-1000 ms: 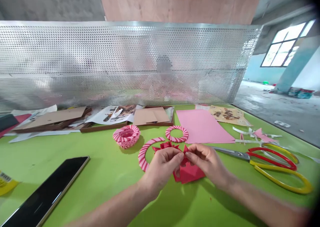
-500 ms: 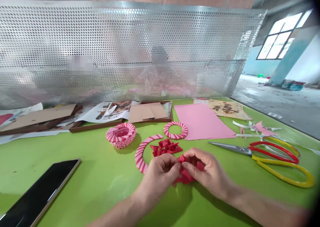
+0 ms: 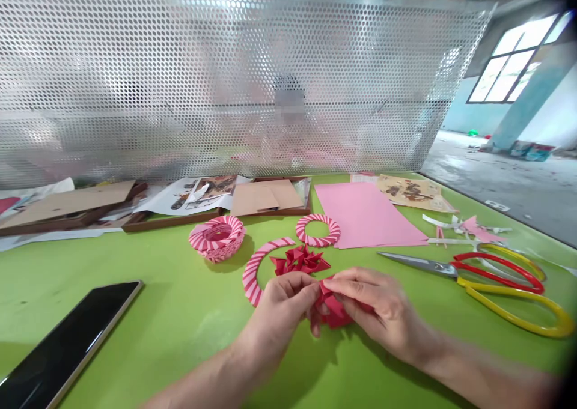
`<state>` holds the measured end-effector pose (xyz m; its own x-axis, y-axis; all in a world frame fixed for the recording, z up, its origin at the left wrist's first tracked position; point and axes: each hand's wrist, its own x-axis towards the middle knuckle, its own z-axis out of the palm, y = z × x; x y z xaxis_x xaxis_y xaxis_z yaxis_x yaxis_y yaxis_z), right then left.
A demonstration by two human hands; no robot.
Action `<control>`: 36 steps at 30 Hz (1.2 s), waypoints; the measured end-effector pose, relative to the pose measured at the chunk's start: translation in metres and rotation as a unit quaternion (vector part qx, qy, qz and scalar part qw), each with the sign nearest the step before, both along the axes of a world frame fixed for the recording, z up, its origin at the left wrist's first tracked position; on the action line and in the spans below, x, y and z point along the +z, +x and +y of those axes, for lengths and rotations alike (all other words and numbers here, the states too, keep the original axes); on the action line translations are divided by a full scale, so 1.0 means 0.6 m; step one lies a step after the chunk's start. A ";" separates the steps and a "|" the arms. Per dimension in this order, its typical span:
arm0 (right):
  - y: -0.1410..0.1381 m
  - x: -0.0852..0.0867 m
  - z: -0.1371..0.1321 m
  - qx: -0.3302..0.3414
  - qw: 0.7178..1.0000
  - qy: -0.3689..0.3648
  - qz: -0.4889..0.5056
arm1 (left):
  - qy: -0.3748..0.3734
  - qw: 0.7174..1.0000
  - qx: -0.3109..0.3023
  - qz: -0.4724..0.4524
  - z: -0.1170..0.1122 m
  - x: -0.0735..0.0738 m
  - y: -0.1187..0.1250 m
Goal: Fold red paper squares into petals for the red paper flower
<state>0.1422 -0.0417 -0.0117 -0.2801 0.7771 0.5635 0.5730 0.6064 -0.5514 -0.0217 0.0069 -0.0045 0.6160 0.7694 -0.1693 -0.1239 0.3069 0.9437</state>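
Both my hands pinch a folded piece of red paper (image 3: 336, 310) between their fingertips, above the green table. My left hand (image 3: 282, 313) grips its left side, and my right hand (image 3: 378, 310) presses on it from the right, hiding most of it. Just beyond my fingers lies a spiky cluster of folded red paper units (image 3: 300, 261). A curved arc of pink-and-red striped folded paper (image 3: 256, 271) sits beside my left hand. Farther back are a small striped paper ring (image 3: 318, 230) and a woven striped paper bowl (image 3: 217, 238).
Large orange-handled-free red and yellow scissors (image 3: 487, 283) lie right of my right hand, beside paper scraps (image 3: 469, 232). A pink sheet (image 3: 367, 215) lies behind. A black phone (image 3: 72, 337) rests at left. Cardboard in trays (image 3: 265, 197) lines the back, before a perforated metal screen (image 3: 225, 84).
The red paper has gone from a wider spread below my hands to a tighter fold between my fingers. My hands sit lower in view, uncovering the spiky cluster. The view has tilted slightly.
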 end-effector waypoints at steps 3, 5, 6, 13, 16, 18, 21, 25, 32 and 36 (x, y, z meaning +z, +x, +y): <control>0.005 0.001 0.000 -0.009 0.998 0.028 -0.047 | -0.015 1.000 0.003 -0.010 0.001 0.005 0.000; 0.007 0.001 0.001 -0.016 0.997 0.040 -0.070 | -0.023 1.000 0.002 -0.012 0.001 0.007 0.001; 0.008 0.001 0.001 -0.020 0.996 0.045 -0.080 | -0.027 1.000 0.001 -0.015 0.001 0.007 0.001; 0.011 0.001 0.003 -0.024 0.989 0.082 -0.119 | 0.023 1.000 -0.009 0.012 0.003 0.004 0.000; 0.007 0.003 0.000 -0.021 0.996 0.044 -0.072 | 0.062 0.997 0.002 0.046 0.002 0.011 0.001; 0.004 0.006 -0.003 -0.027 1.000 -0.005 0.003 | 0.074 0.996 0.016 0.048 -0.001 0.016 0.002; 0.000 0.010 -0.007 -0.040 0.992 -0.071 0.095 | 0.093 0.994 0.038 0.033 -0.006 0.018 0.003; -0.002 0.014 -0.009 -0.035 0.988 -0.098 0.117 | 0.129 0.989 0.066 0.031 -0.010 0.019 0.004; -0.004 0.014 -0.008 -0.027 0.988 -0.089 0.122 | 0.198 0.978 0.037 0.048 -0.011 0.009 0.000; -0.004 0.014 -0.007 -0.053 0.988 -0.101 0.107 | 0.237 0.968 0.011 0.077 -0.012 0.001 -0.003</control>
<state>0.1397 -0.0460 -0.0030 -0.0823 0.8986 0.4310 0.4852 0.4139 -0.7702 -0.0232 -0.0006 -0.0037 0.5938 0.7958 0.1186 0.0269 -0.1669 0.9856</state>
